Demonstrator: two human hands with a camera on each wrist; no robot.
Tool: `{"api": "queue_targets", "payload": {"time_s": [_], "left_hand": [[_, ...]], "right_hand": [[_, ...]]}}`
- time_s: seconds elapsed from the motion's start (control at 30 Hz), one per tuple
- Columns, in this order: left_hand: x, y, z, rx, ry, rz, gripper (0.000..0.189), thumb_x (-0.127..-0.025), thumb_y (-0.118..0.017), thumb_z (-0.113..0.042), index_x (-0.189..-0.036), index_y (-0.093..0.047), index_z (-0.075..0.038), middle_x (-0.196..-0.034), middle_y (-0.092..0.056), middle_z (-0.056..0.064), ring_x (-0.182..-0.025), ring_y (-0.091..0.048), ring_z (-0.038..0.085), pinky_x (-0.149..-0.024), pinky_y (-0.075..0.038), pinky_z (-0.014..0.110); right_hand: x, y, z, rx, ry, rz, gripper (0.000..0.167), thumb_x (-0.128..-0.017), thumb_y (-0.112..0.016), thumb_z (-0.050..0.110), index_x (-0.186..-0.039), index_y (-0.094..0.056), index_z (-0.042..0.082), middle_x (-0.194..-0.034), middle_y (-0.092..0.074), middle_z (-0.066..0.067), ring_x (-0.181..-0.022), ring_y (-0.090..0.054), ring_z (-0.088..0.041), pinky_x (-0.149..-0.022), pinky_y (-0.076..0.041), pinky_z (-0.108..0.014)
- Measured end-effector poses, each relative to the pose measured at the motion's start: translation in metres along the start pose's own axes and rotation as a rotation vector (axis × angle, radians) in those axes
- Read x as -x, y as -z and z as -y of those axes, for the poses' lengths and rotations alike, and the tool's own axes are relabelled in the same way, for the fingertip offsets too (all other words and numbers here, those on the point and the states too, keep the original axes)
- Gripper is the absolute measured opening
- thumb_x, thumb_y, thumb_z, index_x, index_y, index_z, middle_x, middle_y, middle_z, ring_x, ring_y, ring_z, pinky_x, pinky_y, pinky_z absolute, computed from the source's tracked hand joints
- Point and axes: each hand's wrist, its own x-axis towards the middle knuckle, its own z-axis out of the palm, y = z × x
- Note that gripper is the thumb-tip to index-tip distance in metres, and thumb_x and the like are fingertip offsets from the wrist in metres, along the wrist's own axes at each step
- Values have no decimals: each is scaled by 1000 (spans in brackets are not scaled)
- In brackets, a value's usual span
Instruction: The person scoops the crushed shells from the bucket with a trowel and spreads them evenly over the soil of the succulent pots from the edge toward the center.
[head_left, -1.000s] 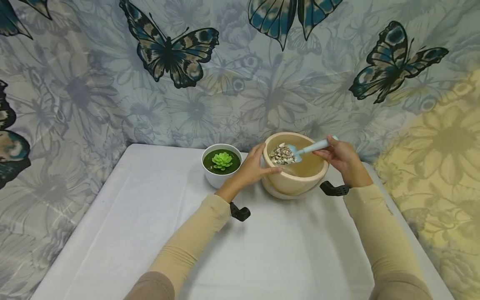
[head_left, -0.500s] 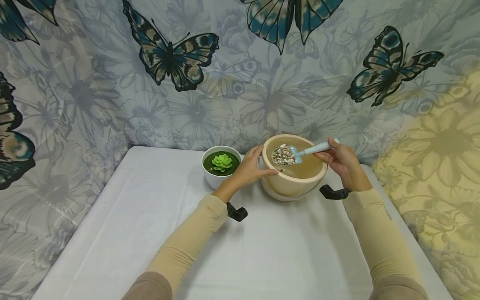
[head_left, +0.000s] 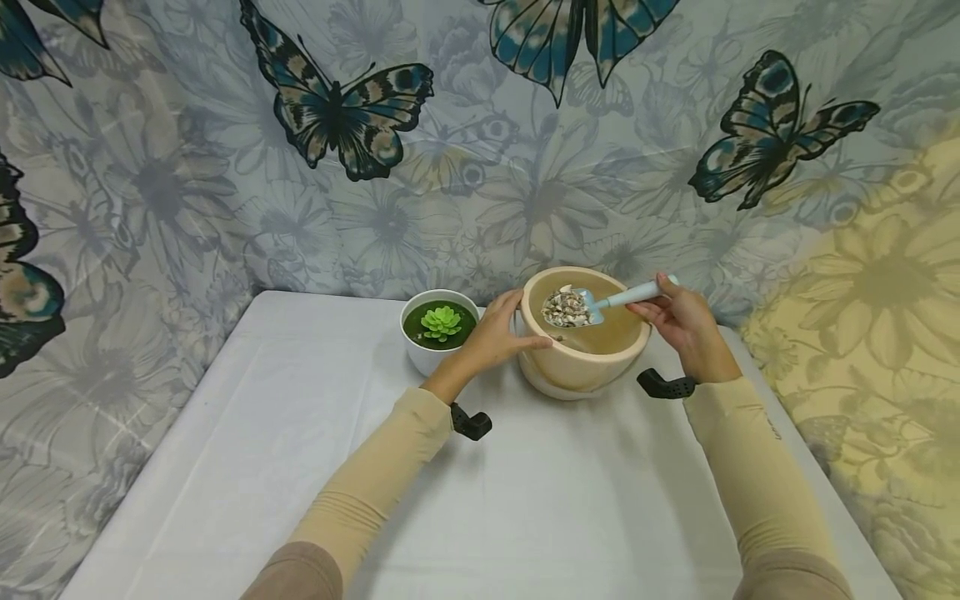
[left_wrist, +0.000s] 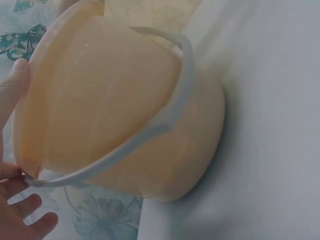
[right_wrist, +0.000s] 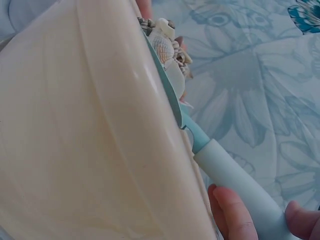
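Note:
A peach-coloured toy bucket (head_left: 585,368) with a white carrying handle (left_wrist: 172,107) stands on the table. My left hand (head_left: 489,340) holds its left rim, thumb (left_wrist: 15,82) on the near side and the other fingers spread at the far side. In my right hand (head_left: 686,327) is the handle of a light blue toy shovel (right_wrist: 240,185), pinched between thumb and fingers. Small seashells (head_left: 566,308) are heaped on the shovel's blade. The blade lies over the bucket's mouth, and in the right wrist view it shows just past the rim.
Left of the bucket, close to my left wrist, stands a white pot (head_left: 427,358) with a green artificial succulent (head_left: 441,322). A white cloth (head_left: 300,417) covers the table. Behind it hangs a flowered backdrop (head_left: 390,221) with butterflies.

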Motion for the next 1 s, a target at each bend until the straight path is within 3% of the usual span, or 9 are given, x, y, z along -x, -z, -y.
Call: {"api": "queue_targets", "payload": {"time_s": [0.43,1.0], "left_hand": [[1,1,1,0,-6,-7,98,-78,-77,-52,-154,-27,-18,-158,-29,7,-144,-32,26,-116,-34,48],[5,18,-6,11,16,1,103,-77,-78,-53,-155,-25,-13,-160,-24,12,-147,-28,32,-116,-31,53]], "right_hand": [[4,2,2,-35,2,-8,13,-98,-54,21,-107,-55,11,-89,-66,-17,-78,-73,-33,-74,-60,-40],[9,-5,2,-57,16,-5,12,-97,-56,20,-104,-54,10,-88,-65,-17,-78,-73,-32,-75,-60,-40]]}}
